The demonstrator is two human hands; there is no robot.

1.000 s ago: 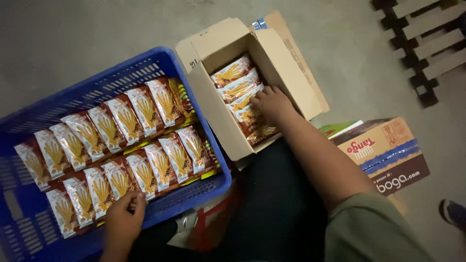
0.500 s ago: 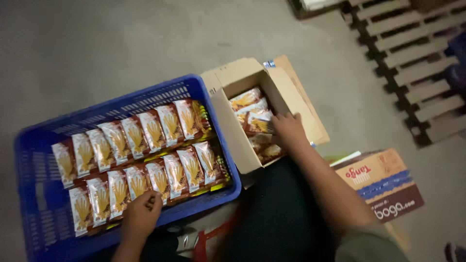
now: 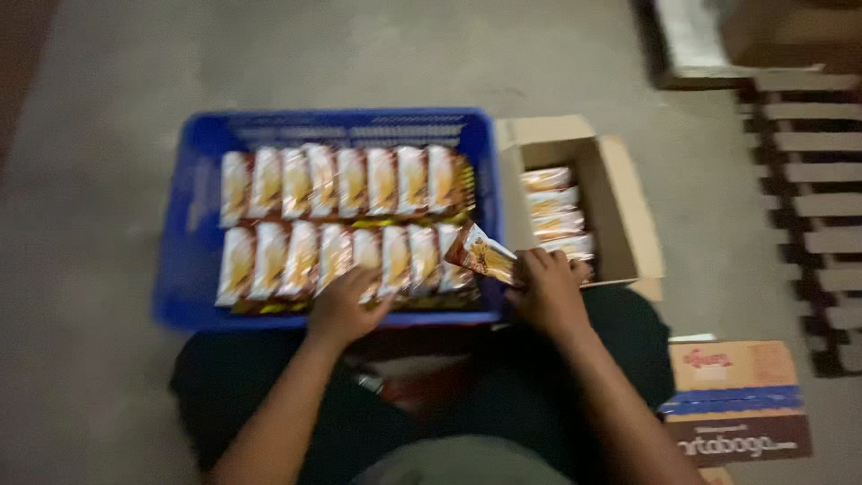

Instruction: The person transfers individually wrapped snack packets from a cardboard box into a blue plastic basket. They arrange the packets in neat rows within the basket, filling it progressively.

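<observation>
A glossy snack packet (image 3: 480,256) is pinched in the grip of the right hand (image 3: 548,292), tilted above the blue crate's (image 3: 193,224) near right corner. The left hand (image 3: 341,310) is laid flat, fingers loose, on the near row of packets (image 3: 296,260). Beside the slatted plastic crate, an open cardboard box (image 3: 620,207) is seen on the concrete floor (image 3: 90,180).

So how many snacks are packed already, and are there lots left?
Two rows of snack packets already lie in the blue crate. The right hand holds one more packet at the crate's edge, while the left hand rests on the near row. Several packets remain in the open cardboard box.
</observation>
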